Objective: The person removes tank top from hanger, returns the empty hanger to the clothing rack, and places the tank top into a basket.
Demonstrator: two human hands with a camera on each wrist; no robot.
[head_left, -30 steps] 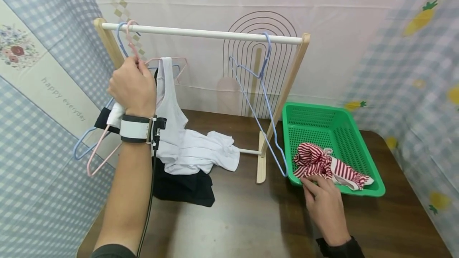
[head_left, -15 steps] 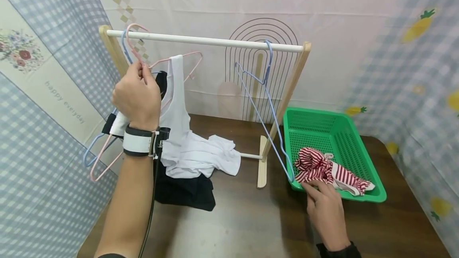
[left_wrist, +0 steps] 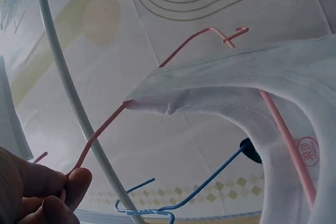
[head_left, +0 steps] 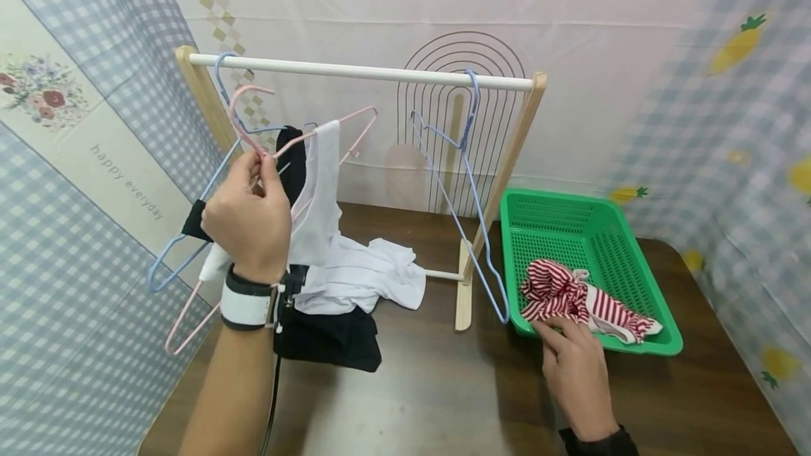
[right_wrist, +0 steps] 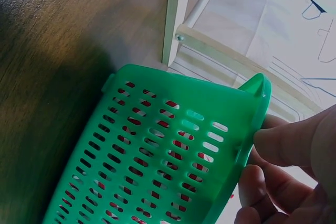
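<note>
My left hand (head_left: 253, 213) pinches a pink hanger (head_left: 236, 108) just below its hook, between thumb and fingertips. The hook stands in front of and below the rail. A white tank top (head_left: 310, 234) hangs from the hanger by its straps; the left wrist view shows one strap (left_wrist: 210, 69) over the pink wire. My right hand (head_left: 573, 375) holds the near rim of a green basket (head_left: 557, 210). In the right wrist view, thumb and fingers close over that rim (right_wrist: 257, 114). A red-and-white striped garment (head_left: 557, 290) lies bunched inside, near those fingers.
A rack with a white rail (head_left: 355, 70) and wooden posts stands across the table (head_left: 405, 400). On its left end hangs a blue hanger (head_left: 165, 262) with a black garment (head_left: 329, 343); on the right, a bare blue hanger (head_left: 472, 160). White cloth (head_left: 380, 273) spreads over the black garment.
The pink hanger's hook has come off the rail, and my left hand has brought it with the tank top forward, down and slightly right. My right hand stays at the basket rim.
</note>
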